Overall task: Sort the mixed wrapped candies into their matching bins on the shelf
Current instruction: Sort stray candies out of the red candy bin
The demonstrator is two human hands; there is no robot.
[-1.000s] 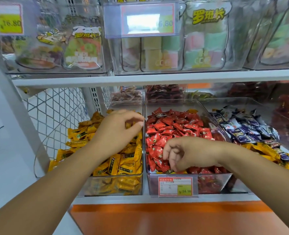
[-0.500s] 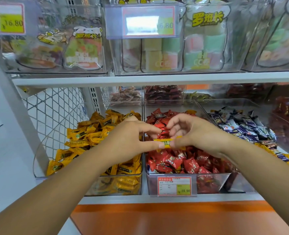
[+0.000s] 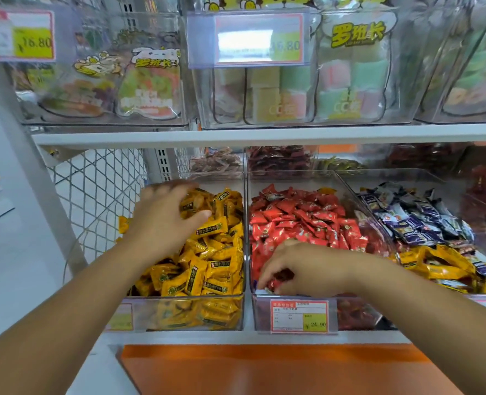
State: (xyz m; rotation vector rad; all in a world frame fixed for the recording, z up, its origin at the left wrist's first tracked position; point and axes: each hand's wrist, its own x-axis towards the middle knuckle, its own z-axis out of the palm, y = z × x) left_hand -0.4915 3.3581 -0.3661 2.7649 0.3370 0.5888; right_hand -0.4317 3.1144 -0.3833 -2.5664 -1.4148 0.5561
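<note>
Head view. The reference landmark is the clear plastic bin of red wrapped candies (image 3: 290, 174), at the middle of the lower shelf.

Half a second before, both hands are recorded meeting above this bin with a single yellow wrapped candy passed between them. They are now parted.

The left hand (image 3: 164, 223) is found over the clear plastic bin of yellow wrapped candies (image 3: 196, 175), immediately left of the landmark. It is held low on the rear of the yellow heap. The fingers are blurred by motion, so it cannot be told whether they are apart or clamped on the candy. The passed candy cannot be singled out among the yellow wrapped candies (image 3: 213, 260). It is judged to be either just released or about to be.

The right hand (image 3: 304, 269) is found at the front of the landmark bin, just behind its red-and-yellow price label (image 3: 298, 316). The fingers are curled down into the red wrapped candies (image 3: 301, 215). Whether a piece is pinched cannot be told.

One transfer is judged complete or nearly so, and a further search appears to be under way.

Work remains. An orange-yellow wrapper (image 3: 325, 191) is noted at the rear of the landmark bin. To its right, more yellow strays (image 3: 435, 266) are seen lying in front of the dark blue wrapped candies (image 3: 412, 220).
</note>
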